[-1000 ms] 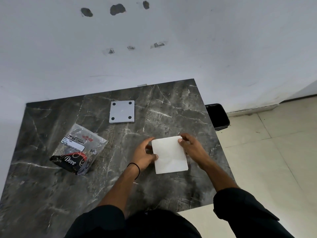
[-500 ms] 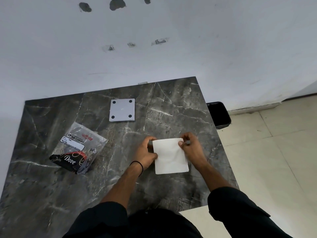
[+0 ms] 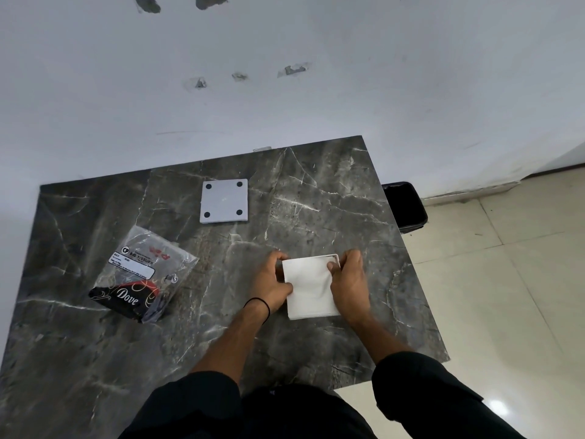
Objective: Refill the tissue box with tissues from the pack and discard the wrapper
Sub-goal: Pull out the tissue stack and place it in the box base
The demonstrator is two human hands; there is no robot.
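Observation:
A white stack of tissues [image 3: 308,286] lies on the dark marble table [image 3: 316,201], right of centre. My left hand [image 3: 272,282] clasps its left edge. My right hand [image 3: 349,283] holds the right edge, with the thumb pressed on top near the far corner. A thin white rim shows along the stack's far edge and may be the tissue box; I cannot tell. The crumpled clear plastic wrapper [image 3: 144,274], printed with a black and red "Dove" label, lies flat on the left of the table, apart from both hands.
A grey square plate [image 3: 224,201] with four black dots lies near the table's far edge. A black bin [image 3: 406,205] stands on the tiled floor [image 3: 506,280] beside the table's right side. A white wall rises behind the table.
My right hand has slid inward over the right edge of the tissue stack, and both hands now press closer around it. The wrapper and the grey plate have not moved.

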